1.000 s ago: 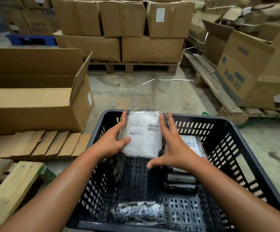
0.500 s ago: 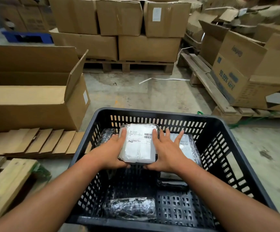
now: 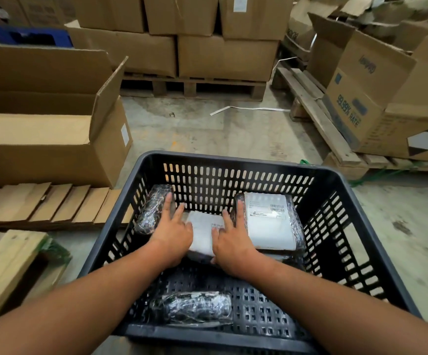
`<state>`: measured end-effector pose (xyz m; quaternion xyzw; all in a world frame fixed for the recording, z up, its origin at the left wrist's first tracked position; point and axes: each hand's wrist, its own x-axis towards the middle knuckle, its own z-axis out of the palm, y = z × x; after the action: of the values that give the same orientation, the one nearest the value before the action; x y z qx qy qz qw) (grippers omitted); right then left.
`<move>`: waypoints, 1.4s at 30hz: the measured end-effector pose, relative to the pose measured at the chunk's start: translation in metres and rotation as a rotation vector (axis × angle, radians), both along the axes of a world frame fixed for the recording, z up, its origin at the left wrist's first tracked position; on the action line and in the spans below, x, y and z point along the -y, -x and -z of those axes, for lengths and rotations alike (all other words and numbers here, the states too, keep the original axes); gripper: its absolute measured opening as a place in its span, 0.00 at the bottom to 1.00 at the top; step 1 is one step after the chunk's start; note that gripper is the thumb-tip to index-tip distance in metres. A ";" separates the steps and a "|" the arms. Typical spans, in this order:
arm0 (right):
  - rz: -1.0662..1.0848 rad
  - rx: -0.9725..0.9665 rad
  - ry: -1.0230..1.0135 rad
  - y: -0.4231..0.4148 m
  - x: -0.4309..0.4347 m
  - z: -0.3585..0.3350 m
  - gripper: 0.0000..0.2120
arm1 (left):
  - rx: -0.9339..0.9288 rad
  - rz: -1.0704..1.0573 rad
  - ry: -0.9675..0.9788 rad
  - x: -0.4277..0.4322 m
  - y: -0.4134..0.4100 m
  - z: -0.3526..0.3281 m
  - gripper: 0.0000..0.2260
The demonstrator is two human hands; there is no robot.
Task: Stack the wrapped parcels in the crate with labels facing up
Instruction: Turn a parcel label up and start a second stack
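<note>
A black slotted plastic crate (image 3: 236,162) stands on the floor in front of me. Both hands hold one white wrapped parcel (image 3: 202,233) low against the crate's far middle, label side up. My left hand (image 3: 173,233) grips its left edge and my right hand (image 3: 229,242) its right edge. To the right lies a second white parcel (image 3: 271,221) with its label up, on top of dark parcels. A dark film-wrapped parcel (image 3: 152,208) leans in the far left corner. Another dark film-wrapped parcel (image 3: 192,307) lies near the front wall.
An open cardboard box (image 3: 41,129) stands at the left, with flattened cardboard strips (image 3: 54,203) and a wooden pallet (image 3: 5,267) in front of it. Stacked cartons on pallets (image 3: 202,55) fill the back. More cartons on a pallet (image 3: 376,98) line the right.
Both hands have lowered the white parcel from above the crate's far rim down into the crate, between the dark parcel at the left and the labelled stack at the right.
</note>
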<state>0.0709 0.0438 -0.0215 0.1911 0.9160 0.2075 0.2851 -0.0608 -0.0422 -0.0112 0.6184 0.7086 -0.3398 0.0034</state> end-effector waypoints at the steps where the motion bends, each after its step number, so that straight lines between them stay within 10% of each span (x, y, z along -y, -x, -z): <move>1: -0.016 0.065 -0.015 0.001 0.000 0.004 0.34 | 0.008 0.035 0.034 -0.001 -0.003 0.005 0.19; 5: -0.017 0.271 -0.099 0.004 0.002 0.014 0.22 | 0.104 0.093 0.107 0.003 0.000 0.014 0.09; 11: -0.073 0.265 -0.207 0.006 0.004 0.023 0.41 | 0.200 0.070 0.049 -0.002 0.002 0.026 0.27; 30: -0.051 0.221 -0.124 0.004 0.005 0.015 0.19 | 0.428 -0.098 -0.096 -0.014 0.011 0.008 0.20; 37: -0.096 -0.034 0.044 0.004 0.003 0.008 0.18 | 0.535 -0.110 -0.338 -0.002 0.037 -0.047 0.23; 42: 0.131 -0.539 0.661 0.024 0.013 -0.011 0.35 | 0.339 -0.151 -0.623 0.031 0.076 -0.078 0.25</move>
<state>0.0469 0.0311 -0.0103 0.1946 0.9609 -0.1729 0.0939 -0.1369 -0.0731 0.0672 0.5834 0.8111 0.0012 -0.0426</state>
